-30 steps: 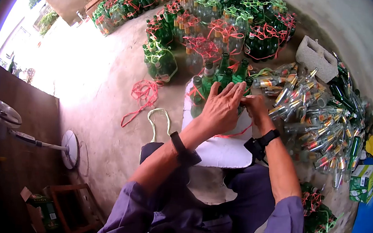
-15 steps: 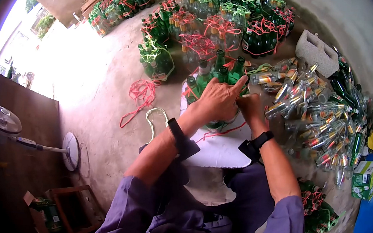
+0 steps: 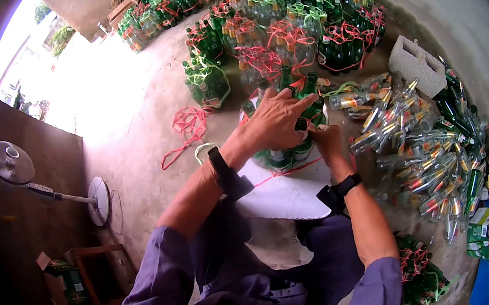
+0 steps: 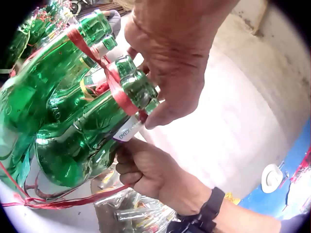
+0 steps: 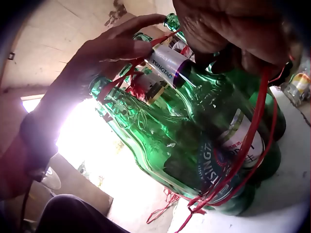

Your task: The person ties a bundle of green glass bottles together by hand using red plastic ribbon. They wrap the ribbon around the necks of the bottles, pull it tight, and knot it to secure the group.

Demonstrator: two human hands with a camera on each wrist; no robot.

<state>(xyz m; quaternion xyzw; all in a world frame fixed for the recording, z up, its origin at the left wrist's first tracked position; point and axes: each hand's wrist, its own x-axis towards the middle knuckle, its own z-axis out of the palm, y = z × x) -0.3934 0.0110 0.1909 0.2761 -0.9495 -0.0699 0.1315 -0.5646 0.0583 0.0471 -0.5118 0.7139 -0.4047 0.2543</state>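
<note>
A cluster of green bottles [image 3: 279, 158] stands upright on a white board [image 3: 287, 199]. Red strap [image 4: 120, 97] passes around the necks, and another red strand circles the bottles lower down. Over the bottle tops lies my left hand [image 3: 275, 120], fingers spread, its thumb side against the necks; the right wrist view shows this hand [image 5: 109, 53] beside the strap. My right hand [image 3: 332, 144] is at the cluster's right side with curled fingers. In the right wrist view, red strap [image 5: 257, 119] hangs from this hand [image 5: 233, 34], whose fingertips are partly hidden.
Strapped bottle bundles [image 3: 207, 83] fill the floor ahead. At right, loose bottles [image 3: 411, 152] lie in a heap below a concrete block [image 3: 417, 66]. Red strap [image 3: 189, 124] lies on the floor at left, and a fan [image 3: 99, 201] stands farther left.
My left hand has shifted left and toward me across the bottle tops, its fingers spreading apart. My right hand has stayed near the cluster's right side.
</note>
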